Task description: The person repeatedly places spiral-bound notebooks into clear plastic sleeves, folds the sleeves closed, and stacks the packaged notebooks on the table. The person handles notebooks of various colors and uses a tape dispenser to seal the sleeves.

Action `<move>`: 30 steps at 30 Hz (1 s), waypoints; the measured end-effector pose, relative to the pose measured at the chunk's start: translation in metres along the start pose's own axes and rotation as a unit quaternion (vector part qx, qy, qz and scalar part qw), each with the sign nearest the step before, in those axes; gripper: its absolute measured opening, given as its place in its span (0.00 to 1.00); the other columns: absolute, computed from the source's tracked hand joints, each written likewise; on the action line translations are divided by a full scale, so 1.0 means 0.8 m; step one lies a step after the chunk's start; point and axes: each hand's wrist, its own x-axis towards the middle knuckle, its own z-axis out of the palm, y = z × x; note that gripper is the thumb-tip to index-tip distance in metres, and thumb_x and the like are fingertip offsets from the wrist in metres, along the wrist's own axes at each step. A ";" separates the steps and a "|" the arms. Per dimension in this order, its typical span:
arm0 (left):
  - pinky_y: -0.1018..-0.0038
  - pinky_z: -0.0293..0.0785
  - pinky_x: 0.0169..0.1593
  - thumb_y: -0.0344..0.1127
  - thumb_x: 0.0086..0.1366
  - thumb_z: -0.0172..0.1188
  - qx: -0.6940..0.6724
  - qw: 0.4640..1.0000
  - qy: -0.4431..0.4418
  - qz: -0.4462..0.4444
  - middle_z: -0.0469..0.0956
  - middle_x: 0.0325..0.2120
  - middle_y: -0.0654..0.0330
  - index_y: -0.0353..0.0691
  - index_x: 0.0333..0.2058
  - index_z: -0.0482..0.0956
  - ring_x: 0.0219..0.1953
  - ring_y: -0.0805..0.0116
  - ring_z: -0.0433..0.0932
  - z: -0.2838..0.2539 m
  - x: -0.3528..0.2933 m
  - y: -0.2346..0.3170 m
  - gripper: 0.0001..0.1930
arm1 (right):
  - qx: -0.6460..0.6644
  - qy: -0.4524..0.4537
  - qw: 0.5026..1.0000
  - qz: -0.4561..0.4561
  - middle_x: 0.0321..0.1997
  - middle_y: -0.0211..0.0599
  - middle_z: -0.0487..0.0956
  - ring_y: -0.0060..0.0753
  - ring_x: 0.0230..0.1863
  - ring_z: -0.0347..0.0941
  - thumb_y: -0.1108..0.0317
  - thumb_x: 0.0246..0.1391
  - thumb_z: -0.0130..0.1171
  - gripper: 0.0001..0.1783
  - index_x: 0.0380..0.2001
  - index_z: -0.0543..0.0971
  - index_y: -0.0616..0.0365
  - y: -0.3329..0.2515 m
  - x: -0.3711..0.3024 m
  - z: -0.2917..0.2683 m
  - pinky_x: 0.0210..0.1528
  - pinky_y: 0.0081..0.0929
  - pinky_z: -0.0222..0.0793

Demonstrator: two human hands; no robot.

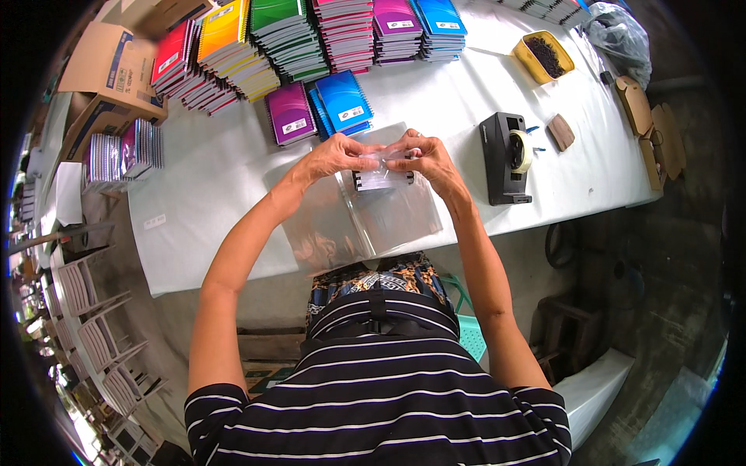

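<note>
Close in front of me on the table stands a small stack of spiral notebooks (pixel 382 182), its pale page edges and dark coils toward me. Clear plastic wrap (pixel 374 158) covers its top. My left hand (pixel 339 158) pinches the plastic from the left, thumb and fingers closed. From the other side my right hand (pixel 426 161) grips the same plastic, its fingertips close to the left ones. Both hands partly hide the notebooks. Flat clear plastic bags (pixel 326 233) lie under and in front of the stack, reaching toward the table's near edge.
Behind my hands lie purple (pixel 289 113) and blue notebooks (pixel 342 101), with tall coloured notebook stacks (pixel 280 39) farther back. A black tape dispenser (pixel 501 159), a brown block (pixel 560 132) and a yellow tub (pixel 536 71) stand right. Cardboard boxes (pixel 116 78) are left.
</note>
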 end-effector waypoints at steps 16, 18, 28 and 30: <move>0.42 0.44 0.69 0.55 0.56 0.63 0.644 0.731 0.122 0.188 0.56 0.68 0.75 0.63 0.66 0.60 0.72 0.52 0.43 0.054 -0.062 0.025 0.39 | -0.540 0.011 0.807 -0.240 0.62 0.27 0.71 0.39 0.63 0.62 0.84 0.38 0.57 0.32 0.43 0.85 0.33 -0.018 -0.045 0.004 0.68 0.52 0.48; 0.43 0.43 0.70 0.54 0.57 0.63 0.667 0.707 0.134 0.191 0.56 0.68 0.76 0.64 0.66 0.60 0.72 0.54 0.43 0.059 -0.061 0.022 0.38 | -0.607 0.002 0.756 -0.245 0.69 0.24 0.64 0.40 0.69 0.56 0.88 0.38 0.52 0.41 0.51 0.81 0.27 -0.024 -0.065 0.003 0.71 0.53 0.41; 0.48 0.38 0.72 0.47 0.56 0.65 0.685 0.677 0.169 0.211 0.63 0.64 0.81 0.63 0.62 0.68 0.72 0.59 0.45 0.075 -0.061 0.019 0.33 | -0.106 0.325 0.916 0.212 0.47 0.52 0.77 0.46 0.56 0.68 0.54 0.48 0.69 0.22 0.37 0.84 0.64 0.073 -0.172 -0.247 0.56 0.42 0.64; 0.48 0.39 0.72 0.47 0.55 0.66 0.689 0.675 0.165 0.208 0.63 0.64 0.81 0.63 0.61 0.69 0.72 0.59 0.45 0.074 -0.062 0.020 0.33 | -0.042 0.299 0.931 0.204 0.46 0.53 0.78 0.47 0.53 0.71 0.51 0.49 0.68 0.27 0.41 0.81 0.67 0.070 -0.175 -0.243 0.57 0.47 0.64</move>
